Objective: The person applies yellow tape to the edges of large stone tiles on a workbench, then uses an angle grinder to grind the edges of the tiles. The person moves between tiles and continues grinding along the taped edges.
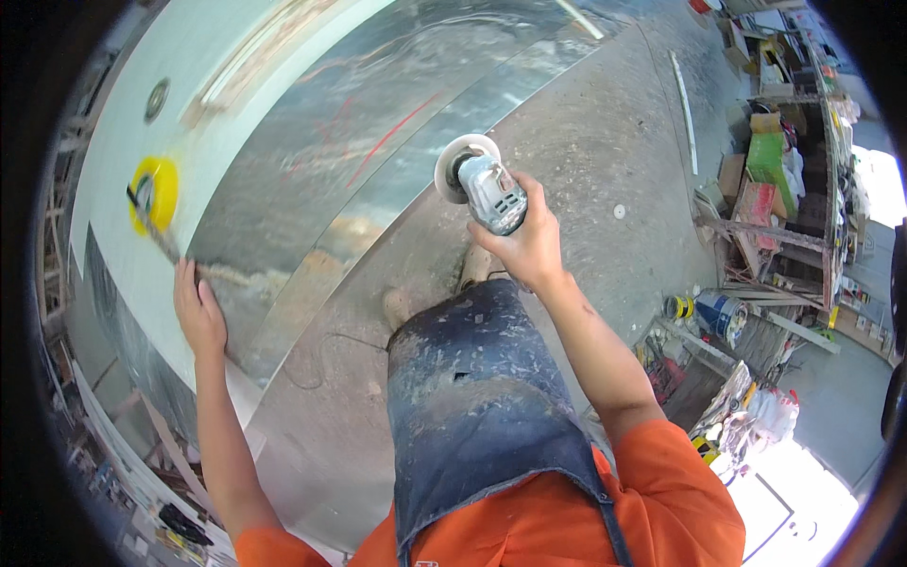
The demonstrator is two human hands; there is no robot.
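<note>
The right hand (531, 231) is wrapped round the body of a grinder (497, 197), its white disc (472, 151) pointing away from the wearer and, in this view, lying across the near edge of the grey stone slab (312, 180); whether disc and stone touch, or whether it is spinning, I cannot tell. The left hand (201, 317) is flat, fingers straight and together, gripping nothing, by the slab's corner. Just beyond its fingertips lies a thin tool (161, 234), across a yellow tape roll (162, 194) — contact is unclear. With one hand alone on the grinder, a disc catching the edge could kick it back toward the apron (472, 378) or chip the stone. The loose cable (307, 383) on the floor between and below the hands could snag a shoe, while the tool might roll if the left hand knocked it.
</note>
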